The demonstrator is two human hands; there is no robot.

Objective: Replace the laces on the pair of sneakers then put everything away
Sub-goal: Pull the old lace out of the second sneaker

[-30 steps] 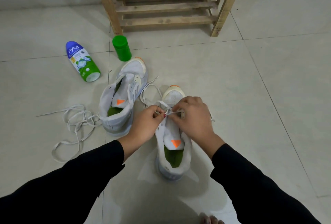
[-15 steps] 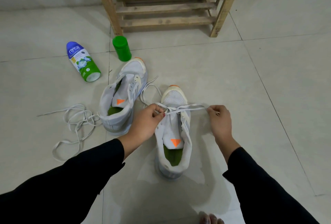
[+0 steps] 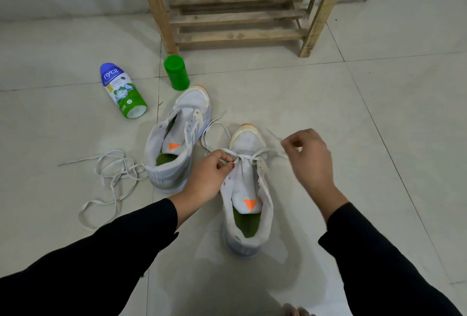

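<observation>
Two white sneakers with green insoles and orange tongue marks stand on the tiled floor. The near sneaker [image 3: 249, 189] has a white lace [image 3: 262, 154] crossing its lowest eyelets. My left hand [image 3: 212, 176] pinches the lace at the left eyelets. My right hand [image 3: 307, 156], blurred, is raised to the right of the toe and pinches the lace's other end. The far sneaker [image 3: 177, 138] stands to the left with no lace through its eyelets. A loose white lace [image 3: 113, 171] lies tangled on the floor left of it.
A wooden rack [image 3: 237, 12] stands at the back against the wall. A green cup [image 3: 176, 72] stands in front of its left leg. A blue and green powder bottle [image 3: 121, 89] lies on its side at left. Toes [image 3: 298, 312] show at the bottom edge.
My right hand left the eyelets, drew the lace out to the right, then rose up and back a little. My left hand stayed at the left eyelets.
</observation>
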